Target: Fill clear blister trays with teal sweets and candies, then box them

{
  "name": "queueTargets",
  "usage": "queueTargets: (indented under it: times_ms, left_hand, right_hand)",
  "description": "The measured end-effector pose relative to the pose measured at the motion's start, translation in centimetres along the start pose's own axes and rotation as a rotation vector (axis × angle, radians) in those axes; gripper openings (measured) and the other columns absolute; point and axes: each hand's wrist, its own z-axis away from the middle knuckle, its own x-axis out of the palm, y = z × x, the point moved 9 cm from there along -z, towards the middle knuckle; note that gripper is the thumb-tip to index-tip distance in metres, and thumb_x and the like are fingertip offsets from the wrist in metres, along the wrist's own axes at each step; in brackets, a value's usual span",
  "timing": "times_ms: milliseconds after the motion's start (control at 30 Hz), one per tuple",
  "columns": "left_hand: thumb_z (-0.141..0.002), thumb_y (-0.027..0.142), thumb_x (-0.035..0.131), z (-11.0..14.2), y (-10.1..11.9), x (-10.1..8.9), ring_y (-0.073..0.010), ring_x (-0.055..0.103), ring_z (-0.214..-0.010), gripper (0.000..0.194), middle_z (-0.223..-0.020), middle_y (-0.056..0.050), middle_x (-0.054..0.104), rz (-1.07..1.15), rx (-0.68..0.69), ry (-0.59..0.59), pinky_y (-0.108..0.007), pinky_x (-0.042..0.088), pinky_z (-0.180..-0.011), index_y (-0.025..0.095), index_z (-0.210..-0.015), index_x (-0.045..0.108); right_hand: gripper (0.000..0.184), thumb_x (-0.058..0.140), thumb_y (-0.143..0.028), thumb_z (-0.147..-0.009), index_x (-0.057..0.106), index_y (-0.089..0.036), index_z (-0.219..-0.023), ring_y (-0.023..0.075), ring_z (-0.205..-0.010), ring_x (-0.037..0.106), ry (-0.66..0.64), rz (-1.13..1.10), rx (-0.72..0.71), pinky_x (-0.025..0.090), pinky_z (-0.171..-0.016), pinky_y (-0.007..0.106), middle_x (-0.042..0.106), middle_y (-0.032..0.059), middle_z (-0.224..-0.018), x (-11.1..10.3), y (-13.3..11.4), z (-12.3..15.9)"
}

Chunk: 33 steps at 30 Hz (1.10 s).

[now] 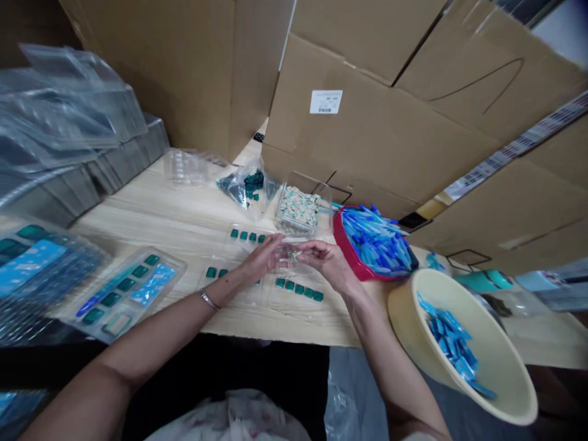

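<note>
My left hand (261,257) and my right hand (327,262) meet above the pale wooden table (179,214), fingertips close together. A small pale mosaic tile (294,255) shows between them, and my right fingers seem to pinch it. Whether my left fingers grip it too is hidden. Under my hands lies a clear plastic blister tray (239,300), with rows of small teal square tiles (298,290) in its pockets. A filled tray with teal and blue pieces (124,295) lies to the left of my left forearm, which wears a thin metal bracelet (210,301).
Beyond my hands stand a clear box of white-green tiles (301,211) and a plastic bag of teal tiles (250,185). A red tray of blue strips (346,251) sits right, above a cream bowl of blue tiles (408,306). Stacked plastic trays (59,116) and cardboard boxes (367,122) crowd the table's edges.
</note>
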Motion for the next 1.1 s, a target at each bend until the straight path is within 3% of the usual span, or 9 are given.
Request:
queueTargets:
  times_ms: [67, 200, 333, 500, 667, 833, 933, 1100]
  left_hand:
    - [-0.081, 0.038, 0.059, 0.1, -0.3, -0.1, -0.0196, 0.064, -0.084, 0.028, -0.100, -0.008, 0.063, 0.004, -0.008, 0.004, -0.038, 0.054, -0.070, 0.019, -0.101, 0.054]
    - [-0.081, 0.037, 0.060, 0.1, -0.7, -0.3, -0.0182, 0.064, -0.083, 0.028, -0.100, -0.006, 0.063, 0.013, -0.009, -0.005, -0.034, 0.054, -0.066, 0.022, -0.103, 0.053]
    - [-0.081, 0.037, 0.059, 0.3, -0.9, -0.1, -0.0166, 0.064, -0.079, 0.028, -0.099, -0.005, 0.062, 0.025, -0.036, -0.014, -0.030, 0.054, -0.061, 0.024, -0.105, 0.052]
    - [-0.081, 0.035, 0.060, 0.6, -1.0, 0.5, -0.0152, 0.064, -0.076, 0.027, -0.096, -0.004, 0.062, 0.065, -0.042, -0.039, -0.028, 0.052, -0.058, 0.023, -0.104, 0.052]
    - [-0.082, 0.034, 0.059, 0.5, -1.2, 0.4, -0.0163, 0.064, -0.076, 0.024, -0.093, -0.006, 0.064, 0.118, -0.076, -0.024, -0.028, 0.053, -0.058, 0.021, -0.101, 0.053]
    - [-0.082, 0.034, 0.058, 0.4, -1.2, 0.4, -0.0162, 0.064, -0.075, 0.025, -0.092, -0.006, 0.065, 0.137, -0.094, -0.036, -0.026, 0.051, -0.057, 0.021, -0.102, 0.055]
    - [-0.082, 0.035, 0.059, 0.4, -1.1, 0.4, -0.0165, 0.065, -0.078, 0.027, -0.093, -0.006, 0.065, 0.133, -0.088, -0.040, -0.026, 0.051, -0.060, 0.021, -0.104, 0.054]
    - [-0.080, 0.035, 0.061, 0.6, -1.0, 0.6, -0.0166, 0.066, -0.077, 0.027, -0.094, -0.005, 0.064, 0.079, -0.088, -0.038, -0.024, 0.050, -0.058, 0.022, -0.103, 0.054]
  right_hand:
    - [0.023, 0.073, -0.032, -0.065, 0.069, -0.019, -0.084, 0.0144, -0.070, 0.063, 0.009, 0.079, -0.028, 0.050, -0.068, 0.028, 0.069, 0.0020, -0.080, 0.9, 0.1, 0.4]
    - [0.013, 0.065, -0.026, -0.074, 0.070, -0.019, -0.083, 0.0145, -0.065, 0.060, 0.005, 0.448, -0.099, 0.048, -0.063, 0.027, 0.069, 0.0026, -0.076, 2.0, -0.3, 1.1]
    - [0.016, 0.059, -0.015, -0.077, 0.070, -0.021, -0.086, 0.0166, -0.073, 0.062, -0.006, 0.675, -0.218, 0.047, -0.070, 0.029, 0.069, 0.0037, -0.083, 2.8, -1.2, 1.8]
    - [0.026, 0.050, -0.007, -0.079, 0.069, -0.020, -0.091, 0.0174, -0.084, 0.061, -0.019, 0.749, -0.343, 0.047, -0.076, 0.030, 0.067, 0.0058, -0.091, 4.2, -2.2, 2.4]
    - [0.019, 0.052, -0.008, -0.079, 0.066, -0.018, -0.089, 0.0196, -0.084, 0.057, 0.168, 0.848, -0.383, 0.044, -0.080, 0.034, 0.063, 0.0060, -0.082, 4.1, -2.8, 3.4]
    - [0.017, 0.054, -0.015, -0.081, 0.064, -0.020, -0.094, 0.0206, -0.088, 0.052, 0.279, 0.814, -0.382, 0.045, -0.077, 0.034, 0.055, 0.0071, -0.091, 3.4, -2.4, 4.2]
    - [0.014, 0.055, -0.019, -0.082, 0.064, -0.020, -0.093, 0.0198, -0.086, 0.052, 0.279, 0.812, -0.385, 0.045, -0.076, 0.033, 0.053, 0.0063, -0.088, 3.2, -2.3, 4.3]
    - [0.014, 0.053, -0.021, -0.085, 0.067, -0.019, -0.084, 0.0215, -0.081, 0.052, 0.217, 0.996, -0.393, 0.044, -0.075, 0.036, 0.055, 0.0079, -0.081, 4.0, -2.3, 4.2]
